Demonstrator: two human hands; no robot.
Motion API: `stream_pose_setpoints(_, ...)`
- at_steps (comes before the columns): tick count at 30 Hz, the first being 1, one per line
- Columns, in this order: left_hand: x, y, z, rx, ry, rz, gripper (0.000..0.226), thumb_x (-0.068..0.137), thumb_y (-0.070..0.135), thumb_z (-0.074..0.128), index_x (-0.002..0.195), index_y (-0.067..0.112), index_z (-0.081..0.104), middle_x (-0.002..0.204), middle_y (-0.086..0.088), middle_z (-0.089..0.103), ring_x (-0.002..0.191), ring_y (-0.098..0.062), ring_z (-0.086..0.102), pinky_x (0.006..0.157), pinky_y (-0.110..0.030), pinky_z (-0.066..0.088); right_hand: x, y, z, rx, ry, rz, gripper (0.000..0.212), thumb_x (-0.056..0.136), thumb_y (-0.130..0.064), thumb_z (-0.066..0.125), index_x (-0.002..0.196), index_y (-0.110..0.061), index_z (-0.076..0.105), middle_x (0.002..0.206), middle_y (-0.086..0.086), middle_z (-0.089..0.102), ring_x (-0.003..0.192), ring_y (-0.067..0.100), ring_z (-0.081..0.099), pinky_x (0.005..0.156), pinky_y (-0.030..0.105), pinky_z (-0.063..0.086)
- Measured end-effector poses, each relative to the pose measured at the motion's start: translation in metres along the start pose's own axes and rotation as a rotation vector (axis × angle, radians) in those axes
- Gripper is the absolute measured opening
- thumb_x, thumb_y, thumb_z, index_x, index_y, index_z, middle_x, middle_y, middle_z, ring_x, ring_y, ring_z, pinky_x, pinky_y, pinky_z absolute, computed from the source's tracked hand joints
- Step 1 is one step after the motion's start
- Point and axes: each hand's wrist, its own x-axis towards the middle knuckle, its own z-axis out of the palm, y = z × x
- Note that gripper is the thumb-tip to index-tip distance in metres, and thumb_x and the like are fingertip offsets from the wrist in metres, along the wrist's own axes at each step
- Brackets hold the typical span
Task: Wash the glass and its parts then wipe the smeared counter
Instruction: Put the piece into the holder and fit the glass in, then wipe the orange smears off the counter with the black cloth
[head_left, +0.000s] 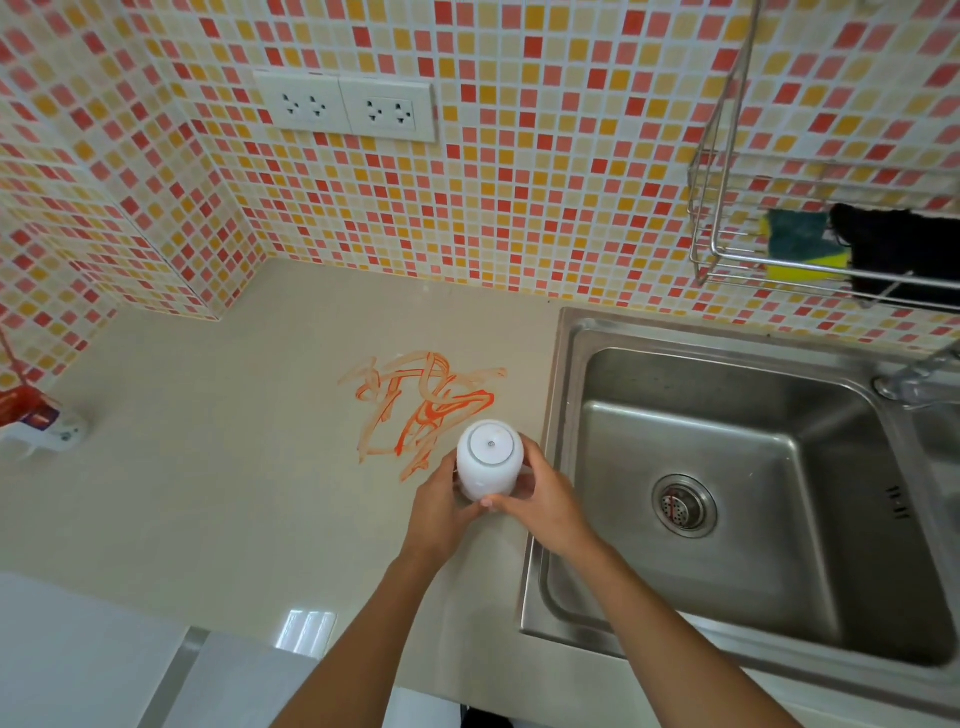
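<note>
Left hand (441, 501) and right hand (540, 499) grip a white lidded glass (488, 460) beside the orange smear (421, 405); twisting could spill more onto the counter (208, 493)

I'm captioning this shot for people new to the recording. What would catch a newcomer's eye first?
The orange smear scrawled across the beige counter, just left of the steel sink, stands out first. At its near edge, the left hand and right hand hold a white glass between them. Behind everything runs a busy wall of red, pink and yellow mosaic tiles.
</note>
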Motion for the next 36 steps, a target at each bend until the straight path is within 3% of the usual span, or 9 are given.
stream_pose_setpoints(10,0.019,-0.01,0.0,0.248,-0.018,-0.079,0.088,0.066,0.039,0.083,0.14,0.018,0.041,0.136,-0.004,0.05,0.126,-0.025,0.042,0.105,-0.034,0.034,0.008,-0.001,-0.002,-0.1,0.012,0.013,0.09,0.068,-0.032,0.083,0.141,-0.043,0.031,0.136,-0.017,0.052,0.123,0.006,0.051,0.104,0.035,0.044)
stream_pose_setpoints(12,0.002,-0.011,-0.01,0.228,0.068,-0.13,0.092,0.07,0.022,0.081,0.147,0.016,0.031,0.136,-0.009,0.047,0.126,-0.029,0.041,0.107,-0.04,0.034,0.001,0.002,-0.013,-0.113,0.034,0.041,0.093,0.07,-0.038,0.081,0.145,-0.041,0.026,0.146,-0.013,0.044,0.129,0.006,0.046,0.107,0.035,0.041)
stream_pose_setpoints(15,-0.032,-0.001,-0.035,0.174,0.334,-0.094,0.075,0.079,0.008,0.072,0.144,0.014,0.036,0.128,-0.013,0.049,0.118,-0.033,0.047,0.101,-0.048,0.042,-0.016,0.0,-0.052,-0.098,0.151,0.042,0.074,0.081,-0.034,0.074,0.143,-0.039,0.035,0.146,-0.011,0.043,0.123,0.002,0.048,0.105,0.032,0.043)
stream_pose_setpoints(20,-0.023,0.094,-0.033,0.063,0.536,0.19,0.051,0.089,0.016,0.056,0.138,0.008,0.043,0.132,-0.014,0.05,0.122,-0.031,0.048,0.103,-0.048,0.04,-0.049,-0.034,-0.143,-0.174,0.489,-0.161,0.045,0.086,-0.02,0.07,0.125,-0.034,0.054,0.121,-0.011,0.061,0.107,-0.001,0.058,0.097,0.031,0.049)
stream_pose_setpoints(22,-0.008,0.155,-0.009,0.097,0.477,0.385,0.052,0.091,0.021,0.05,0.14,0.006,0.041,0.139,-0.014,0.048,0.13,-0.028,0.042,0.111,-0.039,0.032,-0.061,-0.065,-0.185,-0.213,0.62,-0.258,0.036,0.089,-0.015,0.067,0.122,-0.028,0.059,0.117,-0.009,0.064,0.105,0.0,0.059,0.095,0.021,0.047)
stream_pose_setpoints(25,0.013,0.244,0.049,0.231,0.324,0.659,0.056,0.099,0.027,0.044,0.149,0.008,0.027,0.155,-0.003,0.026,0.144,-0.012,0.019,0.118,-0.019,0.011,-0.068,-0.102,-0.252,-0.314,0.792,-0.422,0.029,0.092,-0.011,0.06,0.121,-0.015,0.062,0.117,-0.005,0.063,0.108,0.01,0.06,0.093,0.025,0.046)
stream_pose_setpoints(29,0.042,0.316,0.124,0.588,0.163,0.806,0.063,0.102,0.04,0.022,0.153,0.009,0.001,0.161,-0.007,-0.004,0.149,-0.02,-0.007,0.122,-0.037,0.0,-0.048,-0.109,-0.335,-0.501,0.942,-0.36,0.027,0.093,-0.011,0.057,0.119,-0.012,0.064,0.12,0.003,0.064,0.109,0.019,0.06,0.097,0.034,0.047)
stream_pose_setpoints(33,0.067,0.334,0.161,0.859,0.108,0.67,0.068,0.1,0.051,0.009,0.149,0.009,-0.014,0.158,-0.008,-0.02,0.142,-0.02,-0.025,0.118,-0.041,-0.014,-0.02,-0.105,-0.39,-0.655,0.672,-0.061,0.03,0.093,-0.025,0.06,0.122,-0.017,0.063,0.124,0.005,0.064,0.109,0.022,0.061,0.089,0.031,0.047)
stream_pose_setpoints(36,0.072,0.331,0.168,0.954,0.152,0.643,0.072,0.097,0.056,0.004,0.146,0.009,-0.021,0.155,-0.009,-0.026,0.142,-0.022,-0.027,0.113,-0.039,-0.02,-0.002,-0.111,-0.408,-0.744,0.427,0.102,0.057,0.086,-0.049,0.065,0.134,-0.02,0.054,0.137,0.003,0.056,0.12,0.023,0.055,0.093,0.034,0.046)
